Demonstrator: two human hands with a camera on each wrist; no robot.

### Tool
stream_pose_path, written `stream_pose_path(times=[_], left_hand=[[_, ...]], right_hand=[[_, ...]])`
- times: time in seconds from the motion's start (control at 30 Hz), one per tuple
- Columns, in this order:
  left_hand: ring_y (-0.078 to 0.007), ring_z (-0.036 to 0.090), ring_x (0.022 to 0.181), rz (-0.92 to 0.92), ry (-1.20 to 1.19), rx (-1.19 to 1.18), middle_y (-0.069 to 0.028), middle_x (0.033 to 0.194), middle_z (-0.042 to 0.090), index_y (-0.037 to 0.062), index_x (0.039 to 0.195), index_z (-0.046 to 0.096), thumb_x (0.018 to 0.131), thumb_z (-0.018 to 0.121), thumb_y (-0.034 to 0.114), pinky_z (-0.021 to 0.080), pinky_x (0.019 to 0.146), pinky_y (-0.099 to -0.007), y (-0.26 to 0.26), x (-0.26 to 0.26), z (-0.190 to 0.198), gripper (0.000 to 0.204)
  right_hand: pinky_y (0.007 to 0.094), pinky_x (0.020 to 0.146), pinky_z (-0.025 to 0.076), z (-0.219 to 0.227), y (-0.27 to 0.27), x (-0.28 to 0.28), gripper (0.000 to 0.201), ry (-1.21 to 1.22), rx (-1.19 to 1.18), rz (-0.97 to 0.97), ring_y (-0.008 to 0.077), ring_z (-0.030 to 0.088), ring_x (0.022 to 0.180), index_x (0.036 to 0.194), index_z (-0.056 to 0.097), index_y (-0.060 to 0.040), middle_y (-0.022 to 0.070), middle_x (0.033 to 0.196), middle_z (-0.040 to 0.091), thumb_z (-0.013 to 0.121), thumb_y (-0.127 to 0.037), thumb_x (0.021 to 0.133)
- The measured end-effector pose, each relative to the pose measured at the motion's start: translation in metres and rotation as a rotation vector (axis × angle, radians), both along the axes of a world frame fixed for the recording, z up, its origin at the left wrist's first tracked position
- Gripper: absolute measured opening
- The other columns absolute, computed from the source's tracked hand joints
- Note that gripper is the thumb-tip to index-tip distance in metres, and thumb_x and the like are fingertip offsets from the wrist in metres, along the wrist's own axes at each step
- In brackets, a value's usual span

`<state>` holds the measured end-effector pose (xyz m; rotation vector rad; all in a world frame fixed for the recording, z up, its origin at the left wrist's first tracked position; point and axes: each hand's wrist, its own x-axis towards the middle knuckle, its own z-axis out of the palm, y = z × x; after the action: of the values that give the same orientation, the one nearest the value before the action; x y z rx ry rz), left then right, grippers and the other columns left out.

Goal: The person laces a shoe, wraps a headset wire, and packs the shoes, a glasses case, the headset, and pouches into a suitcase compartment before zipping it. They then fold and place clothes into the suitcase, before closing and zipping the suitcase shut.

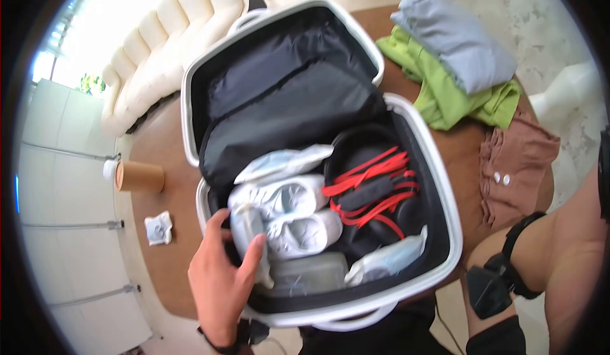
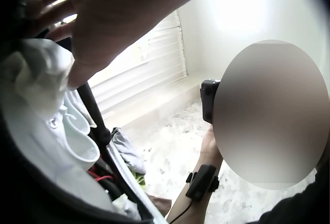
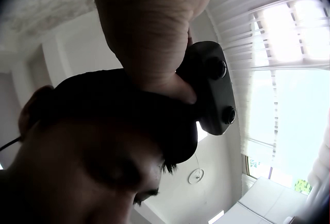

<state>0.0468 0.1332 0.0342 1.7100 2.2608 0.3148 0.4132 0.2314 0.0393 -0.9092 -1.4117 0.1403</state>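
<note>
My left hand is at the near left of the open suitcase, thumb and fingers on either side of a white plastic packet. Beside that packet lie two white shoes. The left wrist view has the hand over the same packet. Up at the head, my right hand grips a black camera by a dark cap. Only the right forearm appears in the head view.
Inside the case are red straps on black items, a translucent box and more packets. Folded clothes lie on the brown table at right. A capped bottle and small packet are at left.
</note>
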Motion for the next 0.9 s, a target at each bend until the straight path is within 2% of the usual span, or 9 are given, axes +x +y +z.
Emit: stream_pose_path(times=[0.2, 0.3, 0.37, 0.43, 0.53, 0.6, 0.63, 0.73, 0.9], left_hand=[[-0.036, 0.07, 0.088, -0.025, 0.192, -0.024, -0.0164, 0.098, 0.071, 0.0034, 0.132, 0.059, 0.088, 0.079, 0.042, 0.055, 0.075, -0.0418, -0.003, 0.006, 0.003, 0.062], [-0.0369, 0.068, 0.094, -0.205, 0.326, 0.079, -0.0176, 0.102, 0.07, -0.0012, 0.131, 0.057, 0.091, 0.077, 0.043, 0.055, 0.08, -0.0417, -0.007, -0.005, -0.005, 0.062], [-0.0366, 0.067, 0.097, -0.17, 0.167, -0.053, -0.0168, 0.107, 0.068, -0.0005, 0.132, 0.057, 0.092, 0.076, 0.044, 0.054, 0.081, -0.0432, -0.008, -0.001, 0.014, 0.063], [-0.0353, 0.066, 0.097, -0.161, 0.038, -0.111, -0.0144, 0.109, 0.066, 0.0047, 0.137, 0.057, 0.09, 0.077, 0.047, 0.054, 0.08, -0.0459, -0.014, -0.01, 0.025, 0.066], [-0.0352, 0.064, 0.102, -0.174, 0.095, -0.134, -0.016, 0.116, 0.063, 0.006, 0.139, 0.057, 0.088, 0.079, 0.045, 0.054, 0.082, -0.0459, -0.019, -0.006, 0.031, 0.067], [-0.0385, 0.058, 0.118, -0.195, 0.11, -0.065, -0.0202, 0.136, 0.054, 0.0116, 0.146, 0.055, 0.087, 0.082, 0.04, 0.051, 0.095, -0.0472, -0.019, -0.012, 0.024, 0.071], [-0.0385, 0.058, 0.118, -0.185, 0.107, -0.05, -0.0202, 0.136, 0.054, 0.0116, 0.146, 0.055, 0.087, 0.082, 0.04, 0.051, 0.095, -0.0472, -0.018, -0.014, 0.022, 0.071], [-0.0447, 0.034, 0.145, -0.292, 0.12, -0.02, -0.0208, 0.161, 0.031, 0.0272, 0.154, 0.052, 0.084, 0.083, 0.033, 0.034, 0.119, -0.0514, -0.015, -0.024, 0.02, 0.076], [-0.045, 0.036, 0.144, -0.365, 0.171, -0.026, -0.0216, 0.162, 0.031, 0.0273, 0.152, 0.053, 0.084, 0.082, 0.034, 0.034, 0.119, -0.0517, -0.008, -0.035, 0.018, 0.075]], right_hand=[[0.0282, 0.086, 0.046, -0.004, -0.02, -0.022, 0.023, 0.09, -0.085, -0.013, 0.0183, 0.06, 0.091, 0.11, 0.067, 0.0071, 0.0162, 0.104, 0.068, 0.055, -0.009, 0.099], [0.0283, 0.086, 0.046, -0.002, -0.032, -0.027, 0.023, 0.116, -0.173, 0.016, 0.0185, 0.061, 0.092, 0.11, 0.067, 0.0072, 0.0163, 0.104, 0.068, 0.055, -0.008, 0.099], [0.0284, 0.087, 0.046, 0.003, -0.041, -0.032, 0.023, 0.129, -0.243, 0.064, 0.0186, 0.061, 0.092, 0.111, 0.067, 0.0072, 0.0164, 0.104, 0.068, 0.055, -0.008, 0.099], [0.0285, 0.087, 0.047, 0.02, -0.024, -0.031, 0.023, 0.115, -0.162, 0.071, 0.0187, 0.061, 0.092, 0.111, 0.067, 0.0072, 0.0165, 0.105, 0.068, 0.055, -0.008, 0.099], [0.0286, 0.088, 0.047, 0.039, -0.016, -0.029, 0.023, 0.096, -0.105, 0.076, 0.0189, 0.061, 0.093, 0.111, 0.067, 0.0072, 0.0166, 0.105, 0.069, 0.055, -0.008, 0.099], [0.0287, 0.088, 0.047, 0.05, -0.01, -0.029, 0.023, 0.08, -0.069, 0.086, 0.019, 0.062, 0.093, 0.111, 0.067, 0.0072, 0.0167, 0.105, 0.069, 0.055, -0.008, 0.099], [0.0288, 0.088, 0.047, 0.055, -0.007, -0.03, 0.023, 0.074, -0.053, 0.094, 0.019, 0.062, 0.093, 0.111, 0.067, 0.0073, 0.0168, 0.105, 0.069, 0.055, -0.007, 0.099], [0.0289, 0.089, 0.047, 0.065, -0.002, -0.034, 0.023, 0.068, -0.017, 0.11, 0.0192, 0.062, 0.094, 0.111, 0.068, 0.0073, 0.0169, 0.106, 0.069, 0.055, -0.007, 0.098], [0.0291, 0.09, 0.048, 0.084, -0.004, -0.04, 0.023, 0.061, 0.027, 0.127, 0.0194, 0.063, 0.095, 0.111, 0.068, 0.0073, 0.017, 0.106, 0.07, 0.056, -0.007, 0.098]])
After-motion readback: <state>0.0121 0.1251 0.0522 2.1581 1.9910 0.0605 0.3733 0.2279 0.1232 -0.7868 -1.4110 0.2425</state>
